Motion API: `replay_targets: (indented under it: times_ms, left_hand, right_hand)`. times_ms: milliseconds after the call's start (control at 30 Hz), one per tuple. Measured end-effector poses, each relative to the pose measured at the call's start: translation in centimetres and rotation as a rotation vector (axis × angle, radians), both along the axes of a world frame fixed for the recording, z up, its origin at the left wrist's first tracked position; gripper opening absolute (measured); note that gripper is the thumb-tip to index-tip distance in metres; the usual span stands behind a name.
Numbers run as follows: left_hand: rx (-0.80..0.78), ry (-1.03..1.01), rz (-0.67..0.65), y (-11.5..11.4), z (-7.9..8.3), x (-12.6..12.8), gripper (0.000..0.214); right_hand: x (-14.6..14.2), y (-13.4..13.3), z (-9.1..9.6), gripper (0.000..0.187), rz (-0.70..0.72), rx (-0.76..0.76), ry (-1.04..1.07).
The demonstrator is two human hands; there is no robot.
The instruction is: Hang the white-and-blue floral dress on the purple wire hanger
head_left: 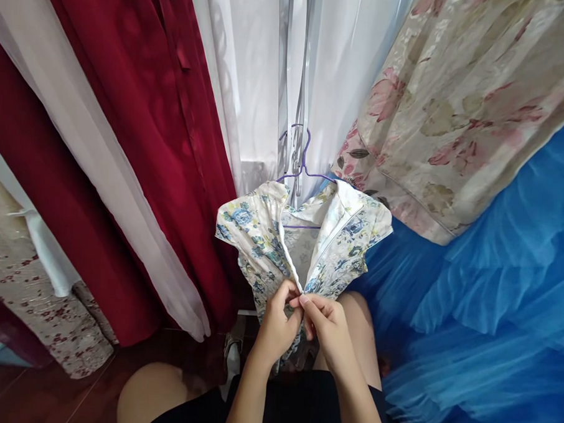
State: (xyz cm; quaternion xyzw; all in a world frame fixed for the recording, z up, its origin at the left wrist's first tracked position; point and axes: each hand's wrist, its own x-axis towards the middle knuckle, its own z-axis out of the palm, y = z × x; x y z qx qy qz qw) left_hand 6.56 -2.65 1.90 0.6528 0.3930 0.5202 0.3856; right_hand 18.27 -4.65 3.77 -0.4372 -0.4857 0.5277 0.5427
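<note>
In front of me a white dress [262, 235] with blue flowers hangs on a purple hanger [305, 156]. Its back lies open in a V, with a zipper [327, 235] along the edges. Where the V comes to its point, my left hand [282, 317] pinches the fabric by the zipper's lower end. My right hand [323, 319] is closed at the same spot, thumb and finger on what looks like the zipper pull, mostly covered by the fingertips. Both hands touch each other there. The lower part of the dress is hidden behind my hands and arms.
Red cloth [140, 137] and pale drapes hang at the left, white fabric [255, 79] behind the hanger. To the right are a pink-flowered garment [473, 120] and blue tulle [502, 296]. A sequined garment [35, 288] reaches the tiled floor [131, 348]. My bent knees flank the dress.
</note>
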Motion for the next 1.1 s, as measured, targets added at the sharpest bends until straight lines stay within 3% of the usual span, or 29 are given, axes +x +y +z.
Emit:
replay_targets:
  times_ms: [100, 167, 333, 433, 500, 567, 667, 800, 900, 967, 1100]
  left_hand:
    - [0.0, 0.053, 0.048, -0.3, -0.4, -0.1, 0.011]
    - [0.012, 0.057, 0.051, -0.3, -0.9, -0.1, 0.007]
    - [0.117, 0.088, 0.155, 0.1, -3.2, 0.9, 0.012]
    - [0.117, 0.127, 0.139, 0.3, -4.5, 2.0, 0.016]
    - [0.106, 0.133, 0.12, 0.4, -5.0, 2.3, 0.018]
    - [0.093, 0.125, 0.094, 0.5, -4.7, 2.0, 0.018]
    - [0.112, 0.1, 0.025, 0.9, -1.5, 0.4, 0.012]
    - [0.307, 0.021, 0.123, 2.7, 7.1, -2.0, 0.026]
    - [0.515, 0.169, 0.141, 5.1, 12.9, -2.5, 0.032]
    - [0.617, 0.267, 0.135, 6.5, 15.2, -2.2, 0.019]
    - [0.758, 0.27, 0.217, 7.6, 17.1, -1.8, 0.014]
  right_hand:
    - [-0.4, 0.2, 0.6, 0.035, 0.004, 0.006, 0.023]
    - [-0.7, 0.8, 2.0, 0.035, 0.007, 0.033, 0.026]
    - [-0.7, 5.0, 8.8, 0.03, -0.026, 0.141, 0.009]
    - [-0.3, 8.1, 12.8, 0.032, -0.068, 0.237, 0.093]
    - [-0.2, 9.4, 14.3, 0.035, -0.087, 0.271, 0.155]
    - [-0.3, 9.8, 14.7, 0.031, -0.094, 0.277, 0.189]
    - [-0.4, 9.4, 13.6, 0.024, -0.089, 0.259, 0.195]
    - [-0.2, 8.3, 12.4, 0.024, -0.091, 0.264, 0.142]
    - [0.2, 7.7, 12.9, 0.024, -0.078, 0.322, 0.078]
    - [0.2, 7.8, 13.2, 0.024, -0.062, 0.369, 0.036]
    - [-0.5, 9.0, 11.3, 0.026, -0.128, 0.413, -0.064]
